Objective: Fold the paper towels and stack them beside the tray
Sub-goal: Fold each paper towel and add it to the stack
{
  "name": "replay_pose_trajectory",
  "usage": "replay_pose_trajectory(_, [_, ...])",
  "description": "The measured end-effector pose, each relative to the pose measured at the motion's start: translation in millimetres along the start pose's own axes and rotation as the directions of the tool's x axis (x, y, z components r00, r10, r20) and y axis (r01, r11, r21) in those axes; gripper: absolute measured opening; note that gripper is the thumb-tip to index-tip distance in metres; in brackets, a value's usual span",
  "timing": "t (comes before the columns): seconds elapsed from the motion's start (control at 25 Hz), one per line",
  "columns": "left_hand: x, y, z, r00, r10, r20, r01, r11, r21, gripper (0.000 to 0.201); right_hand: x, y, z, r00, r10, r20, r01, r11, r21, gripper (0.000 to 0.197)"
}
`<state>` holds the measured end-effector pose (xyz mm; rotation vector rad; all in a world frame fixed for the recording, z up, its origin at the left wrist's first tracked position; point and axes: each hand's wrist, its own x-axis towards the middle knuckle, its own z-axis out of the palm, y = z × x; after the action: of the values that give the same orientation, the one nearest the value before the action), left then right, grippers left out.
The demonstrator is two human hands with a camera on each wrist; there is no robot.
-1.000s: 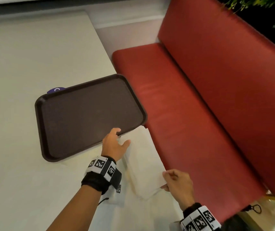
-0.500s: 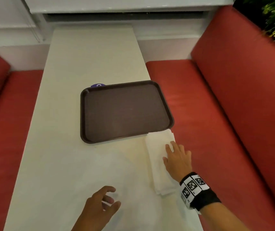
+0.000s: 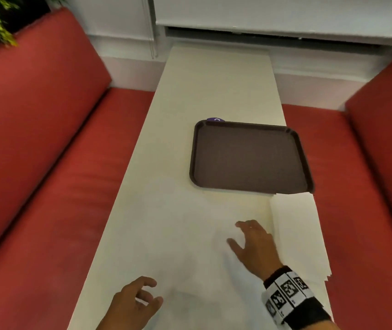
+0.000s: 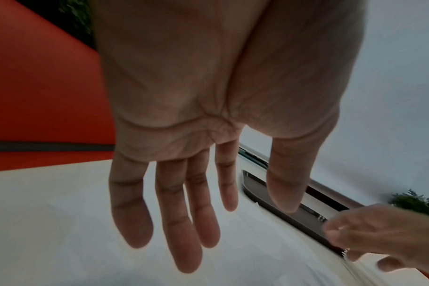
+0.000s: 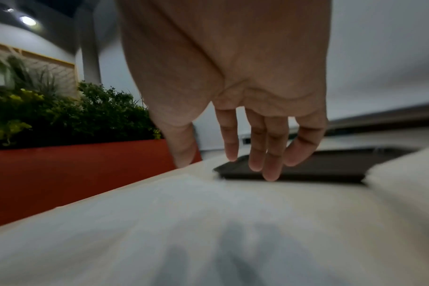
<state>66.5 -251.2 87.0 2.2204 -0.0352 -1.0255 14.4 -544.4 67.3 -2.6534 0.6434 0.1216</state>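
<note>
towel stack beside tray — hands empty

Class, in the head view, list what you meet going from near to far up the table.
Left hand → right hand → brown tray → purple tag at the tray's far edge.

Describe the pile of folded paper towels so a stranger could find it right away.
Find the long pale table between the red benches. On it lies a dark brown tray; the paper towels are the white stack at its near right corner, by the table's edge.
</note>
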Motion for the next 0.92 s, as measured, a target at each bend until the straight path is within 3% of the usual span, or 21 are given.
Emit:
replay_pose_trajectory(0.04, [-3.4,-6.0,-5.4,1.0,0.001,0.002,-0.001,1.0,0.001,0.024,3.9,-20.7,15.4,0.978,0.032,0.205,-0.029,0.999,-0.016,0.07])
replay_pose_trajectory(0.12, [-9.8,-16.9,-16.8,1.0,0.002,-0.012,-0.002,1.0,-0.011,0.023,15.4,-52.2,35.8,0.902,0.078,0.425,-0.042,0.995,-0.093,0.09])
replay_pose_trajectory(0.28, [-20.5,-38.3,-39.3,0.996,0.001,-0.086,-0.005,0.999,-0.053,0.018,19.4,-95.6,59.1,0.914,0.05,0.402,-0.032,0.998,-0.052,0.092])
replay_pose_trajectory(0.4, [-22.3,-53.0,-50.9,0.992,-0.001,-0.128,-0.007,0.998,-0.059,0.022,11.1,-110.2,79.3,0.854,0.208,0.478,-0.216,0.976,-0.037,0.085])
replay_pose_trajectory(0.44, [-22.1,-56.6,-53.9,0.99,0.005,-0.138,-0.013,0.998,-0.06,0.024,10.5,-111.4,83.7,0.855,0.218,0.472,-0.25,0.968,0.007,0.069])
replay_pose_trajectory(0.52, [-20.8,-61.1,-58.4,0.989,0.024,-0.149,-0.036,0.996,-0.079,0.024,13.1,-110.6,85.7,0.904,0.2,0.378,-0.284,0.942,0.179,0.016])
replay_pose_trajectory(0.56, [-19.1,-62.2,-59.5,0.988,0.035,-0.148,-0.047,0.996,-0.079,0.024,14.6,-109.2,85.1,0.918,0.193,0.346,-0.283,0.931,0.232,0.01])
replay_pose_trajectory(0.64, [-15.8,-63.3,-61.4,0.987,0.054,-0.152,-0.066,0.995,-0.073,0.023,17.3,-108.3,82.6,0.914,0.183,0.363,-0.288,0.921,0.262,0.014])
replay_pose_trajectory(0.76, [-11.6,-61.0,-62.8,0.984,0.093,-0.153,-0.103,0.993,-0.061,0.022,18.0,-109.5,92.4,0.876,0.209,0.435,-0.332,0.915,0.23,0.063])
replay_pose_trajectory(0.84, [-10.7,-60.3,-63.5,0.983,0.105,-0.152,-0.119,0.989,-0.086,0.024,19.6,-113.4,94.8,0.873,0.246,0.422,-0.398,0.858,0.323,0.061])
replay_pose_trajectory(0.92, [-9.3,-62.2,-65.3,0.983,0.106,-0.151,-0.122,0.987,-0.103,0.025,25.2,-116.5,86.3,0.891,0.255,0.376,-0.404,0.822,0.401,0.039])
